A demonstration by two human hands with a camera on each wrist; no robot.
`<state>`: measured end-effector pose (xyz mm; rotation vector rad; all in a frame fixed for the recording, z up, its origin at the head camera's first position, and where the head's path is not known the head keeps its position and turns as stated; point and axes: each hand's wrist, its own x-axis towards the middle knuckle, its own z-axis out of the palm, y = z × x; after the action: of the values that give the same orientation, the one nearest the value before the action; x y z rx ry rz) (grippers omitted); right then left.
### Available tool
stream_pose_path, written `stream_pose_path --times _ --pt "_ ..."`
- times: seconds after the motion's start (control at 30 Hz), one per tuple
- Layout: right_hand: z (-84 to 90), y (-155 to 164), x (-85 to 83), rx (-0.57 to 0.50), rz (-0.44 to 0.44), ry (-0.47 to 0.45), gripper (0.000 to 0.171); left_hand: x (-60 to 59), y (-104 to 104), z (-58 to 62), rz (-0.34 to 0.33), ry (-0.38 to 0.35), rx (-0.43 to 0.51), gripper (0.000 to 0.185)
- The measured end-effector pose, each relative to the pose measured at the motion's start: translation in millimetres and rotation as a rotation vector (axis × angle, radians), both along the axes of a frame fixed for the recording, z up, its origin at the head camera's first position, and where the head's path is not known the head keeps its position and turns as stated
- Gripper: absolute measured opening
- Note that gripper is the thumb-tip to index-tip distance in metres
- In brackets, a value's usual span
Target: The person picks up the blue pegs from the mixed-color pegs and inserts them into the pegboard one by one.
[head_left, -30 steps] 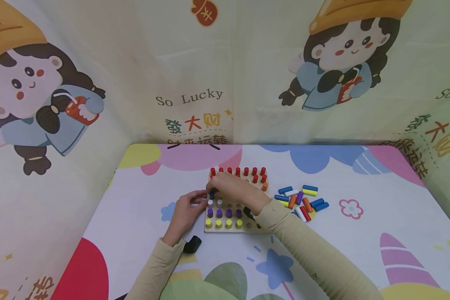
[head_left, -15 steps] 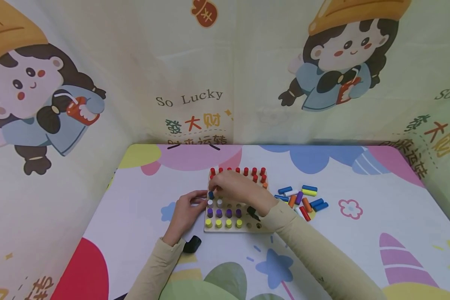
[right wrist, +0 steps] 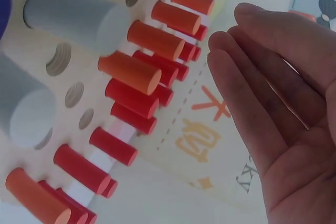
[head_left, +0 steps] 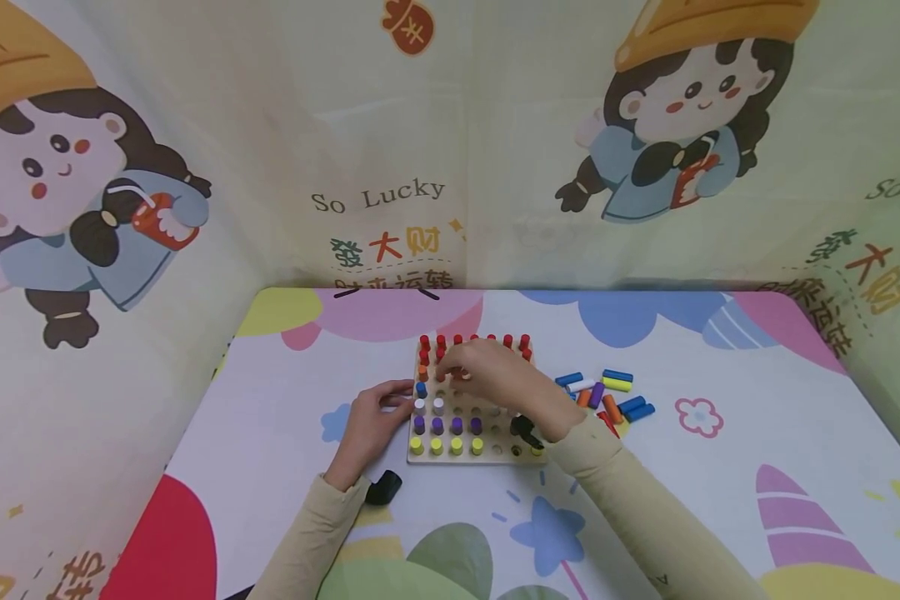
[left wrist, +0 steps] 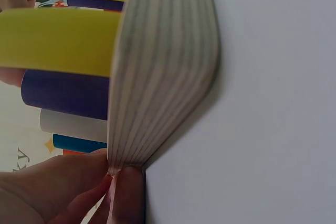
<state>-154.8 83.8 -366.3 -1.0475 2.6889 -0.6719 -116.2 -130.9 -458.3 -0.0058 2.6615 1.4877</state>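
My left hand (head_left: 372,423) pinches the left edge of a wooden pegboard (head_left: 487,459), the thumb against the upper side and fingers at the side in the left wrist view. Over the board's middle hovers my right hand (head_left: 487,371), its fingers relaxed and holding nothing in the right wrist view. A blue peg (head_left: 421,389) stands upright at the left end of its row. Nearer are white pegs (head_left: 420,407), purple pegs (head_left: 437,426) and yellow pegs (head_left: 437,446). Red pegs (head_left: 507,341) fill the far rows; orange pegs (right wrist: 157,40) stand beside them. The right hand hides part of the board.
Right of the board lies a loose pile of pegs, with blue pegs (head_left: 636,407), a yellow peg (head_left: 617,385), an orange peg (head_left: 611,408) and a purple peg (head_left: 596,395) among them. Patterned fabric walls (head_left: 390,125) rise behind the table.
My right hand has let go of the blue peg, which stays upright in the board, and has moved to the right. The left hand keeps its grip on the board's edge.
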Motion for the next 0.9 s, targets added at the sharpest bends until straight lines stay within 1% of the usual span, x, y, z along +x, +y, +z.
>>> stream_pose_path --times 0.1,0.2,0.37,0.47,0.6,0.7,0.83,0.9 --pt "0.4 4 0.8 -0.02 -0.012 -0.004 0.024 0.2 -1 0.4 -0.007 0.019 0.006 0.031" --pt "0.0 8 3.0 -0.023 -0.034 0.005 0.026 0.4 -1 0.3 -0.009 0.021 0.004 0.031" --pt "-2.2 15 7.7 0.001 -0.076 0.049 0.02 0.5 -1 0.6 -0.006 0.014 0.0 0.032" --pt "-3.1 18 11.2 0.007 -0.094 0.053 0.02 1.1 -2 1.2 -0.005 0.008 0.003 0.032" --pt "-2.1 23 17.1 0.02 -0.102 0.059 0.025 1.6 -4 0.7 -0.002 0.005 0.002 0.032" --pt "-0.9 26 20.5 0.034 -0.103 0.085 0.024 1.3 -4 -0.6 -0.003 0.008 0.005 0.032" --pt "-0.3 32 22.6 0.053 -0.112 0.109 0.023 0.9 -2 -0.8 -0.005 0.006 0.013 0.032" --pt "-0.3 35 22.8 0.058 -0.12 0.107 0.024 0.8 -2 -0.5 -0.003 0.005 0.015 0.032"
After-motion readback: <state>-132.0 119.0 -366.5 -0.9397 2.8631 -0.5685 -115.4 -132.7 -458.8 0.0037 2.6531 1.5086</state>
